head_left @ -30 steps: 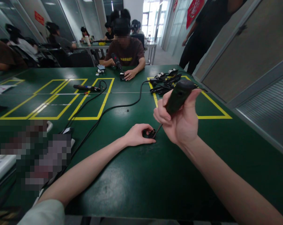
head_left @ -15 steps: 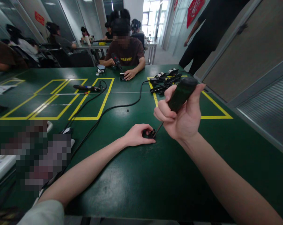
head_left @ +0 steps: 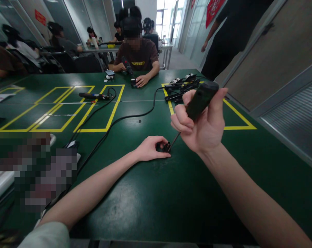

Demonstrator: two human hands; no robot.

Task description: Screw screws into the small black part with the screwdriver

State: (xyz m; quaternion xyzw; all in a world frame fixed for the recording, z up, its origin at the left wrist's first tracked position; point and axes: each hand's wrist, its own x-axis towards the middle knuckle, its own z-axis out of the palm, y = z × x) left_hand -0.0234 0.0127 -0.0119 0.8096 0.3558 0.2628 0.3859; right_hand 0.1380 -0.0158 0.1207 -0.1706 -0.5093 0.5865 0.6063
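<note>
Screwdriver (head_left: 201, 102), in right hand (head_left: 204, 132), shifted rightward (only slightly)

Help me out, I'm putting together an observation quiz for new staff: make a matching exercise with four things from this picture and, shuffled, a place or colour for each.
1. Dark-handled tool
2. Small black part
3. Table
4. Tape outlines

A. Yellow
B. Between thumb and fingers of the left hand
C. Green
D. Gripped in the right hand

Pairs: 1-D, 2-B, 3-C, 4-A
</note>
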